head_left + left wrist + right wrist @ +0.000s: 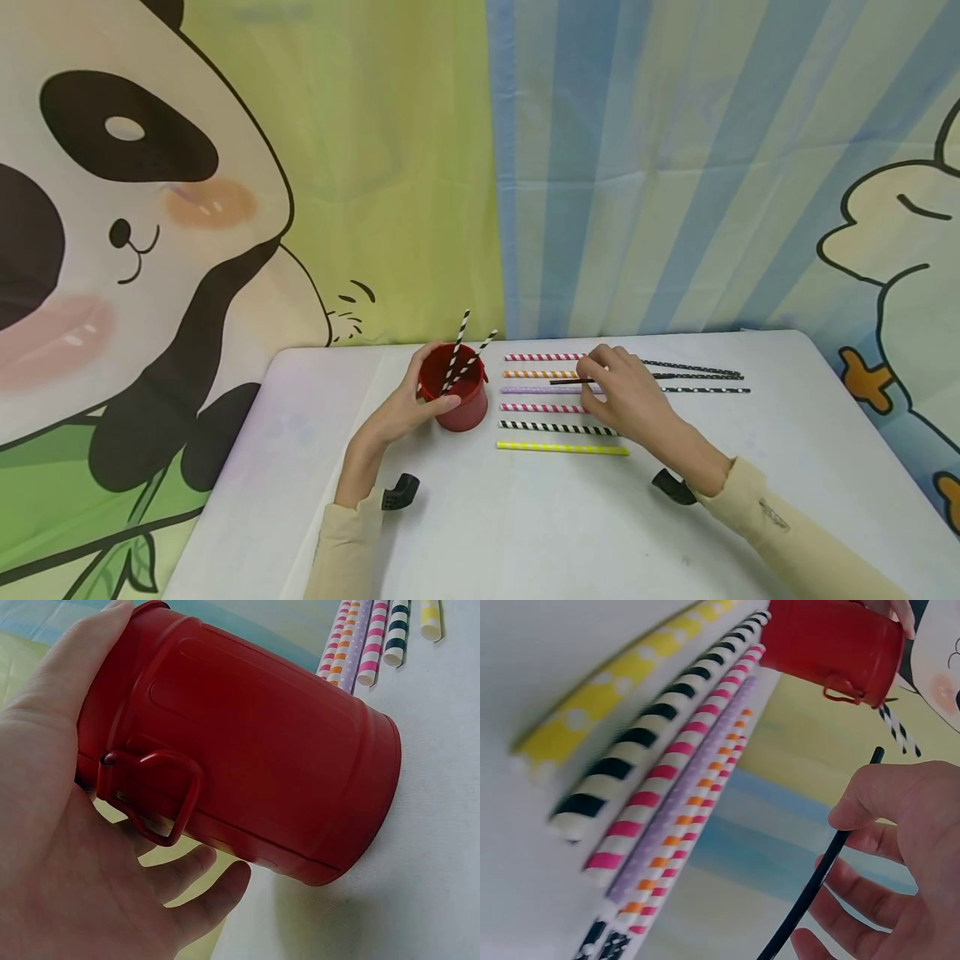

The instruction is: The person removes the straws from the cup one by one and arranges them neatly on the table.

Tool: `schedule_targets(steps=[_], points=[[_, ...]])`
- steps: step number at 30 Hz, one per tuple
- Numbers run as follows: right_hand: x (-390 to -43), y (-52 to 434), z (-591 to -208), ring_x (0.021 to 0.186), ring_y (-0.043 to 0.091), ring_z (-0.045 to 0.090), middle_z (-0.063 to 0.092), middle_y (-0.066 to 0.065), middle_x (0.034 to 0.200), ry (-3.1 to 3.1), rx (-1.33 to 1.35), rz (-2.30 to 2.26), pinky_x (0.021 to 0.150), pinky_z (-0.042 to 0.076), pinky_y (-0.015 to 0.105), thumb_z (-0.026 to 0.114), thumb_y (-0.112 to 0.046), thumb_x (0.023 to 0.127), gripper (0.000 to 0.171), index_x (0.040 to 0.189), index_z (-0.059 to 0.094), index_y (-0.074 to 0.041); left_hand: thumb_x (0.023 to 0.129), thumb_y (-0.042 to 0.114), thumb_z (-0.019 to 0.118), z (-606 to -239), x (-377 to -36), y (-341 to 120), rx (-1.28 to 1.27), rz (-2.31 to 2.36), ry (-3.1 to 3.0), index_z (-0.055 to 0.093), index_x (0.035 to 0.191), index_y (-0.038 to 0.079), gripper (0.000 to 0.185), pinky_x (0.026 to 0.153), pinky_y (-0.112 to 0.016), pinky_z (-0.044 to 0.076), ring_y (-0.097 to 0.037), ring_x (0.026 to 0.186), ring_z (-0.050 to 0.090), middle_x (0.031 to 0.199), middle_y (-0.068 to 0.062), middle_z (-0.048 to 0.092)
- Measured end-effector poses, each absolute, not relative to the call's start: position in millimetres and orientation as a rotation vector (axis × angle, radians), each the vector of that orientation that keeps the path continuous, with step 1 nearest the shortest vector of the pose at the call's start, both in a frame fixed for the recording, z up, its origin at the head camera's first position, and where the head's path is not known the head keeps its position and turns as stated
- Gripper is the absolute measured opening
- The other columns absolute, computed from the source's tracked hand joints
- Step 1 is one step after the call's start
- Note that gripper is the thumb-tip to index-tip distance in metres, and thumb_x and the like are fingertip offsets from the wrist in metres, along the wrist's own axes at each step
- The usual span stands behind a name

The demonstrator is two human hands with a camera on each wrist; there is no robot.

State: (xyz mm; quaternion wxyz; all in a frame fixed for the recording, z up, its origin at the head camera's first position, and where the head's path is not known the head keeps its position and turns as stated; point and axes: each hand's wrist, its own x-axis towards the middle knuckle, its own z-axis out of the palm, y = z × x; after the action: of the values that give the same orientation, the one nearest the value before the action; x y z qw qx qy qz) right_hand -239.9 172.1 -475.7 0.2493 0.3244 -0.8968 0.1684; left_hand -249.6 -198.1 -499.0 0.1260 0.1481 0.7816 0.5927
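Note:
My left hand (408, 410) holds a small red metal bucket (471, 410) by its rim, thumb at the near side. The bucket stands upright on the table, with two black-and-white striped straws (453, 354) leaning in it. In the left wrist view a wire handle (169, 799) hangs on the bucket's side. My right hand (628, 398) pinches a thin black stick (804, 896) between thumb and fingers, above the row of straws. One end of it points left toward the bucket; whether it is a straw cannot be told.
Paper straws lie in parallel on the white table (540, 525): yellow (562, 448), black-striped (555, 427), pink-striped (540, 407), lilac (525, 390), orange-striped (536, 374) and red-striped (543, 357). Dotted black straws (708, 390) lie to their right. A printed curtain (420, 167) hangs behind.

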Motion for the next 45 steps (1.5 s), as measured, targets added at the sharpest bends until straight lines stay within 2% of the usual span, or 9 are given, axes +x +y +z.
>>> schedule_targets(steps=[3, 12, 17, 24, 29, 34, 45], points=[[-238.5, 180.0, -481.3, 0.074, 0.024, 0.054, 0.059, 0.005, 0.091, -2.434, 0.882, 0.438, 0.063, 0.042, 0.035, 0.067, -0.007, 0.079, 0.014, 0.090, 0.061, -0.013, 0.089, 0.027, 0.076, -499.2, -250.0, -198.0, 0.422, 1.724, 2.275, 0.019, 0.154, 0.037, 0.087, 0.113, -0.055, 0.037, -0.027, 0.144, 0.034, 0.154, 0.001, 0.035], [-232.0, 208.4, -490.9, 0.078, 0.023, 0.052, 0.059, 0.003, 0.092, -2.520, 0.788, 0.437, 0.068, 0.041, 0.038, 0.069, -0.004, 0.076, 0.019, 0.089, 0.060, -0.015, 0.089, 0.027, 0.076, -502.2, -252.7, -197.7, 0.427, 1.725, 2.270, 0.016, 0.158, 0.026, 0.091, 0.113, -0.057, 0.037, -0.028, 0.144, 0.034, 0.154, 0.001, 0.035], [-228.0, 225.6, -496.6, 0.081, 0.026, 0.054, 0.060, 0.004, 0.092, -2.566, 0.742, 0.416, 0.071, 0.043, 0.041, 0.072, -0.003, 0.076, 0.020, 0.089, 0.062, -0.015, 0.089, 0.026, 0.076, -502.6, -252.6, -198.5, 0.433, 1.730, 2.266, 0.016, 0.158, 0.026, 0.091, 0.113, -0.057, 0.036, -0.028, 0.144, 0.034, 0.154, 0.000, 0.035], [-223.4, 246.9, -504.0, 0.081, 0.028, 0.056, 0.061, 0.005, 0.090, -2.580, 0.693, 0.379, 0.068, 0.045, 0.044, 0.071, -0.005, 0.076, 0.017, 0.089, 0.064, -0.014, 0.089, 0.026, 0.077, -503.0, -252.7, -198.6, 0.426, 1.733, 2.259, 0.018, 0.156, 0.032, 0.089, 0.113, -0.056, 0.036, -0.027, 0.144, 0.034, 0.154, 0.001, 0.035], [-219.7, 258.8, -509.3, 0.076, 0.027, 0.054, 0.059, 0.005, 0.088, -2.593, 0.684, 0.360, 0.066, 0.043, 0.044, 0.072, -0.004, 0.074, 0.019, 0.088, 0.063, -0.014, 0.089, 0.027, 0.077, -502.0, -252.3, -198.3, 0.413, 1.727, 2.263, 0.016, 0.158, 0.028, 0.092, 0.113, -0.057, 0.037, -0.028, 0.144, 0.033, 0.154, 0.001, 0.035], [-216.0, 269.0, -515.4, 0.079, 0.030, 0.057, 0.061, 0.007, 0.089, -2.594, 0.667, 0.357, 0.065, 0.045, 0.046, 0.075, -0.003, 0.073, 0.021, 0.087, 0.065, -0.013, 0.090, 0.026, 0.076, -500.8, -251.7, -197.6, 0.422, 1.727, 2.261, 0.016, 0.158, 0.027, 0.091, 0.112, -0.057, 0.038, -0.028, 0.144, 0.033, 0.154, 0.001, 0.034], [-216.3, 280.6, -526.8, 0.078, 0.029, 0.055, 0.060, 0.004, 0.088, -2.660, 0.590, 0.319, 0.063, 0.041, 0.044, 0.073, -0.004, 0.077, 0.017, 0.090, 0.069, -0.014, 0.089, 0.027, 0.076, -501.4, -251.7, -198.2, 0.414, 1.729, 2.256, 0.015, 0.158, 0.027, 0.092, 0.113, -0.058, 0.037, -0.029, 0.145, 0.032, 0.155, 0.001, 0.034]])
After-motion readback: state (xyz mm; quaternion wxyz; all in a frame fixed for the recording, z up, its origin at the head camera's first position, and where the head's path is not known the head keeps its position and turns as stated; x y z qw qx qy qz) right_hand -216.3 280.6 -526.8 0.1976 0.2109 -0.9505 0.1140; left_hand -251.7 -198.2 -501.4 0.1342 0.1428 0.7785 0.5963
